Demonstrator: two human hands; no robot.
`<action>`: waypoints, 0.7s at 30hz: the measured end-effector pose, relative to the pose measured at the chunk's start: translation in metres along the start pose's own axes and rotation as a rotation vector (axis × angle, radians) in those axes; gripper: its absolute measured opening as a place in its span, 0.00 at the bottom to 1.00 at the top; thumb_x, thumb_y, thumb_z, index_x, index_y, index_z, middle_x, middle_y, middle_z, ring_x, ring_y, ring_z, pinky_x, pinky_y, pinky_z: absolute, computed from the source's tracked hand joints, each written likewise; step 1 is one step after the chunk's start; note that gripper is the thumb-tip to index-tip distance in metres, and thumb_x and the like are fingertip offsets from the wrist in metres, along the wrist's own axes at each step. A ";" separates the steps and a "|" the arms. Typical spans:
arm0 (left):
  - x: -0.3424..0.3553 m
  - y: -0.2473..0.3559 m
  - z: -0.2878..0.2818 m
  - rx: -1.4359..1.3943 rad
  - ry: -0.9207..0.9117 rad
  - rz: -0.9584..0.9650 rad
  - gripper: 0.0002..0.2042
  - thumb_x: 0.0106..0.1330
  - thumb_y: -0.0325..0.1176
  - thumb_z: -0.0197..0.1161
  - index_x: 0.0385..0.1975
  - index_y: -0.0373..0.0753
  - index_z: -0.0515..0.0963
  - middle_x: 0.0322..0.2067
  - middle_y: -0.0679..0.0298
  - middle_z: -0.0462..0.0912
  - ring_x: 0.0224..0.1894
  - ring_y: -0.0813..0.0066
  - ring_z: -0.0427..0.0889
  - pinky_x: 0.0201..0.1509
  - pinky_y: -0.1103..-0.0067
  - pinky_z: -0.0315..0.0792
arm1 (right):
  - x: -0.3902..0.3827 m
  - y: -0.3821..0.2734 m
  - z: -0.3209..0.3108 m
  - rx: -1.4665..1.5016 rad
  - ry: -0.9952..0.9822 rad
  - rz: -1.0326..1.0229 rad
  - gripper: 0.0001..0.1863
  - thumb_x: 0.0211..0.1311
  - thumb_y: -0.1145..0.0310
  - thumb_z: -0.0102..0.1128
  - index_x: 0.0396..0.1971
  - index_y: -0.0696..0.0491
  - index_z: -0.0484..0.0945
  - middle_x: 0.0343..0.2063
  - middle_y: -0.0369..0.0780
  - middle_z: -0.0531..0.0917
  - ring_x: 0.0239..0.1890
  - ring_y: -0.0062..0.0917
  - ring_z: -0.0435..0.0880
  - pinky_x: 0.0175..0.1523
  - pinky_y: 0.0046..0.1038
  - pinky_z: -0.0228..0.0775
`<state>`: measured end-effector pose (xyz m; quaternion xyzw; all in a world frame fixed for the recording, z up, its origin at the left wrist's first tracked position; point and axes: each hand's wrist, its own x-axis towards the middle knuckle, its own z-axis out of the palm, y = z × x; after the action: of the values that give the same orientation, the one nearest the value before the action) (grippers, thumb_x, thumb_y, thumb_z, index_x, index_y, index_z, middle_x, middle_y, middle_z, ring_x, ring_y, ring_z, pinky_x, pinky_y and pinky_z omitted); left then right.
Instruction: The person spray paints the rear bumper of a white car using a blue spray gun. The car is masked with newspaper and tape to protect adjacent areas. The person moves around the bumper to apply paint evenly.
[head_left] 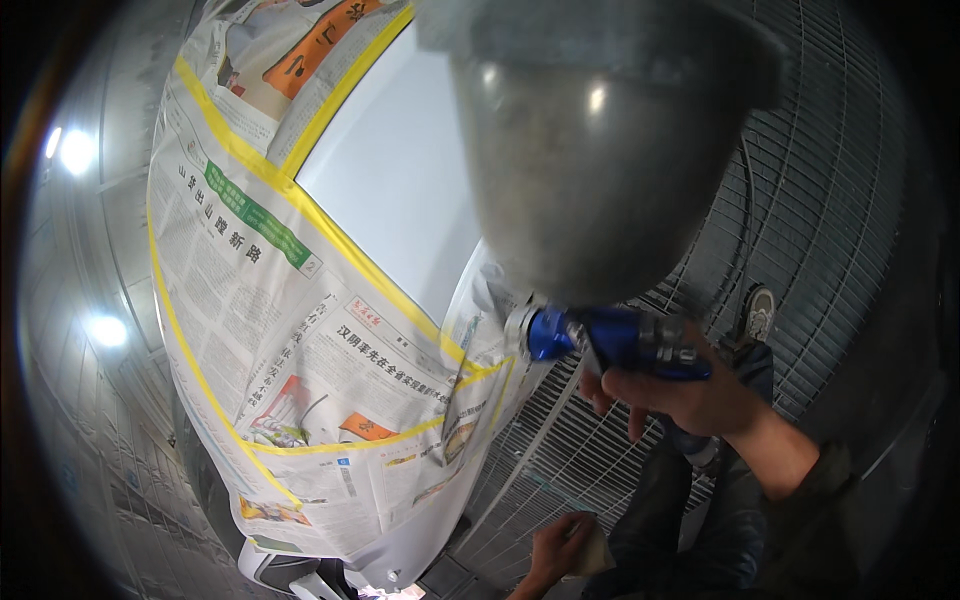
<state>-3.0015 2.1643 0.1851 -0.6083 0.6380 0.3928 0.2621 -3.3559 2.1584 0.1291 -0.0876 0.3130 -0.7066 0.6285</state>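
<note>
My right hand point(685, 385) is wrapped round a blue spray gun point(600, 340). A large, translucent grey cup point(600, 170) sits on top of the gun and fills the upper middle of the view. The gun's silver front end point(520, 332) faces left toward a vehicle body, close to its newspaper masking point(300, 320). Just beyond the cup's left side lies a bare pale grey panel point(400, 170), framed by yellow tape point(370, 265). Low in the view, my left hand point(562, 545) is closed round a pale tan piece of cloth or paper point(597, 555).
Underfoot is a metal grate floor point(560, 440), with a shoe point(760, 310) on it at the right. At the vehicle's lower end sits a mirror-like part point(285, 568). Bright lamps point(77, 152) shine from the wall at the left.
</note>
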 end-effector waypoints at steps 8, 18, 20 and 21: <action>0.003 0.018 -0.001 0.023 -0.048 -0.062 0.13 0.68 0.40 0.62 0.44 0.38 0.82 0.35 0.57 0.87 0.37 0.73 0.86 0.41 0.75 0.78 | 0.015 -0.012 -0.025 -0.066 0.226 -0.122 0.11 0.65 0.63 0.62 0.38 0.55 0.79 0.29 0.34 0.83 0.32 0.16 0.83 0.23 0.17 0.77; 0.000 0.022 0.002 -0.030 -0.017 0.024 0.13 0.67 0.39 0.62 0.45 0.38 0.82 0.34 0.58 0.87 0.37 0.75 0.86 0.41 0.76 0.78 | 0.008 -0.029 -0.015 -0.008 0.147 -0.065 0.11 0.64 0.64 0.63 0.39 0.56 0.79 0.31 0.37 0.84 0.32 0.16 0.83 0.25 0.18 0.77; 0.001 0.020 0.003 -0.031 -0.010 0.041 0.14 0.66 0.41 0.63 0.45 0.39 0.82 0.33 0.59 0.87 0.36 0.74 0.86 0.40 0.76 0.78 | 0.006 -0.031 -0.010 0.016 0.031 0.017 0.12 0.63 0.63 0.64 0.38 0.56 0.80 0.31 0.37 0.84 0.33 0.18 0.84 0.26 0.19 0.78; 0.001 0.022 0.003 -0.033 -0.015 0.021 0.14 0.66 0.40 0.63 0.45 0.39 0.82 0.33 0.59 0.87 0.37 0.75 0.86 0.41 0.76 0.78 | 0.007 -0.032 -0.007 0.049 -0.018 0.040 0.12 0.63 0.63 0.64 0.38 0.56 0.80 0.31 0.37 0.84 0.33 0.18 0.84 0.26 0.19 0.78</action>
<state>-3.0235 2.1654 0.1864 -0.6029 0.6359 0.4103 0.2527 -3.3873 2.1543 0.1392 -0.0724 0.2917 -0.7007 0.6471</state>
